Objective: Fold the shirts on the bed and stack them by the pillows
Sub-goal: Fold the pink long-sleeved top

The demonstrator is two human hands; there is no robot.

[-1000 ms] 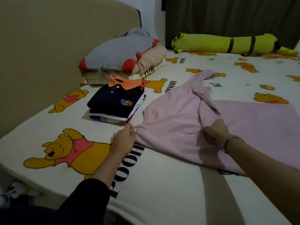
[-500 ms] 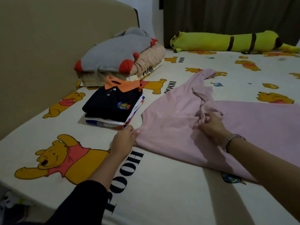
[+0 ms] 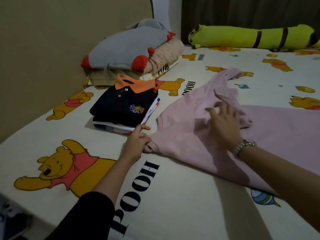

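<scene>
A stack of folded shirts (image 3: 124, 111) already sits by the pillows (image 3: 131, 54) near the bed's head edge. The pink shirt (image 3: 181, 134) lies unfolded mid-bed; left hand (image 3: 136, 144) apparently pinches its sleeve, right hand (image 3: 223, 123) spreads open on it

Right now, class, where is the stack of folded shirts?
In the head view, the stack of folded shirts sits left of centre on the bed, just before the pillows, left of the pink shirt.

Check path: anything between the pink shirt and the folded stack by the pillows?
Nothing visible. Only bare sheet separates the pink shirt from the folded stack. Left hand grips the shirt's corner beside the stack.
</scene>
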